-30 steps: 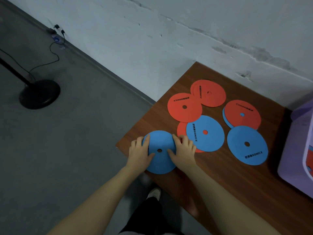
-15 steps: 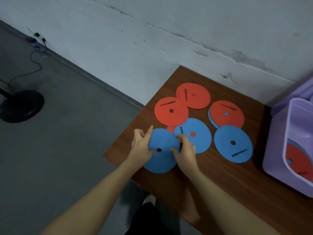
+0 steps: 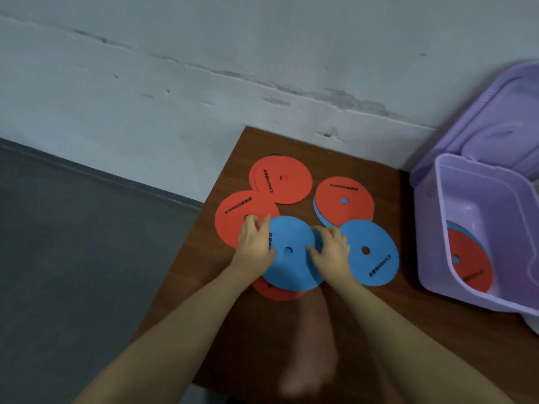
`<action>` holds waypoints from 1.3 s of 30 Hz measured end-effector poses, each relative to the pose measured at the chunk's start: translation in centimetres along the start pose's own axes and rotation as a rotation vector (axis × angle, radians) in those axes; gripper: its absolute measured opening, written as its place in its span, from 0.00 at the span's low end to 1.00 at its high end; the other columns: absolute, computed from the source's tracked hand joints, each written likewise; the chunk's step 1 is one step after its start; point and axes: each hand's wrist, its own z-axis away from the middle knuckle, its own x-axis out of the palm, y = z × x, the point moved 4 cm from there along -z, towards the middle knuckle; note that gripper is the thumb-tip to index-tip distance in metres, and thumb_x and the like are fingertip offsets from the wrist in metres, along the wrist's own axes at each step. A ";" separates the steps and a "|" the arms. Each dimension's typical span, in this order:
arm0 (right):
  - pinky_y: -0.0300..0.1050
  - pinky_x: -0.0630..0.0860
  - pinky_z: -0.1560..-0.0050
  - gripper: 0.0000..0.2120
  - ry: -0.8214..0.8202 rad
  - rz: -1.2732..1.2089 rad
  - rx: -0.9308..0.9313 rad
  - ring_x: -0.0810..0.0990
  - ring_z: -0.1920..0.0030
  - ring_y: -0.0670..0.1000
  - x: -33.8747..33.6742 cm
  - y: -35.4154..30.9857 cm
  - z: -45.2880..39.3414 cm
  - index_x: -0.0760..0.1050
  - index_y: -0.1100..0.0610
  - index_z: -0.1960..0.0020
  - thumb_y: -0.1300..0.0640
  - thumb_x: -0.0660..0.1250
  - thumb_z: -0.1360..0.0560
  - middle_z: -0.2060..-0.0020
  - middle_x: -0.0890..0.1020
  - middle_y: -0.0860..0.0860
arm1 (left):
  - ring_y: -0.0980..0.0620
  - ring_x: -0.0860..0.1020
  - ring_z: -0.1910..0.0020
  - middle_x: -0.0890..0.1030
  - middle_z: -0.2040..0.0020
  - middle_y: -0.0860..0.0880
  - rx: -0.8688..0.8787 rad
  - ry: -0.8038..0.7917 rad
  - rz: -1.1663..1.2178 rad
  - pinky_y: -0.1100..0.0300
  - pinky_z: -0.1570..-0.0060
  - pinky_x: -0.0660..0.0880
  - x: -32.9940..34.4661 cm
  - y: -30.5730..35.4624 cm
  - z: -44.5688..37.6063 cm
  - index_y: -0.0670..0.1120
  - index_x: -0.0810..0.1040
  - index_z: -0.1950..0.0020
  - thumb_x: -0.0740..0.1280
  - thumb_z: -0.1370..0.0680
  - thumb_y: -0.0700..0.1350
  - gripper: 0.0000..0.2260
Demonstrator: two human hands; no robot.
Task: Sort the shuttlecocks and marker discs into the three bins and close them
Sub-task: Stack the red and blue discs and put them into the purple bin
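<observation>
Both forearms reach forward over the bench (image 3: pixel 335 325). Left hand (image 3: pixel 254 243) and right hand (image 3: pixel 331 252) grip opposite edges of a blue disc (image 3: pixel 288 266), fingers curled over its rim.

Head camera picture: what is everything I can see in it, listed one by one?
Flat blue foam marker discs on the table: three showing; one under both hands, one to its right, one edge under an orange disc.
Flat orange foam marker discs on the table: four showing; two at the far left, one at the far right, one edge under the held blue disc.
Lilac plastic bin: one, lid open, right side, holding orange and blue discs.
Brown wooden table: one.
Hands: left and right, gripping the blue disc's edges.
</observation>
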 end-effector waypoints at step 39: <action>0.51 0.54 0.34 0.33 -0.104 -0.174 0.109 0.62 0.35 0.54 1.7 0.1 7.6 0.64 0.50 0.32 0.51 0.74 0.33 0.37 0.66 0.51 | 0.48 0.65 0.39 0.66 0.34 0.49 -0.135 0.011 -0.030 0.57 0.40 0.65 3.2 -1.6 10.6 0.46 0.57 0.26 0.67 0.25 0.52 0.32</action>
